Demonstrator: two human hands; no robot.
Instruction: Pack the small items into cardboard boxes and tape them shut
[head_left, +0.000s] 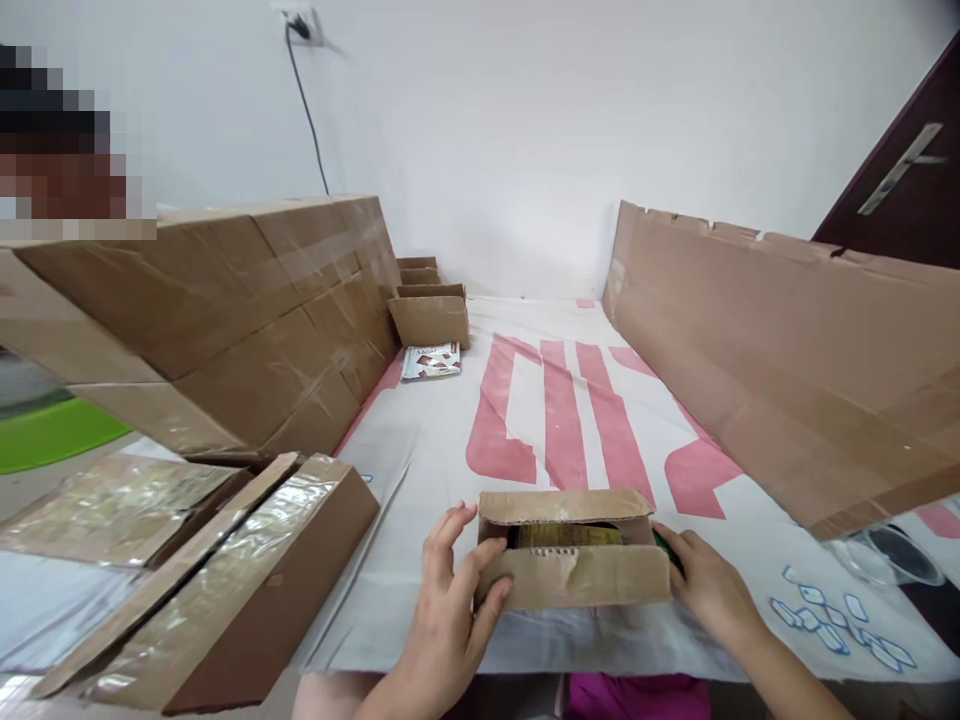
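Note:
A small cardboard box (592,578) lies near the table's front edge, with a narrow opening between its long top flaps. Inside it a yellowish printed item (576,537) shows, partly covered by the flaps. My left hand (454,590) grips the left end of the box with thumb and index finger, its other fingers raised. At the right end, my right hand (709,580) is closed around the box's edge, its lower fingers hidden. A dark green thing (664,548) shows beside the right fingertips; its kind cannot be made out.
Tall cardboard walls stand on the left (300,340) and right (757,350). Two open boxes (431,318) and a white printed packet (431,361) are at the back left. A long taped carton (247,590) lies front left. A clear plastic container (885,555) sits at right.

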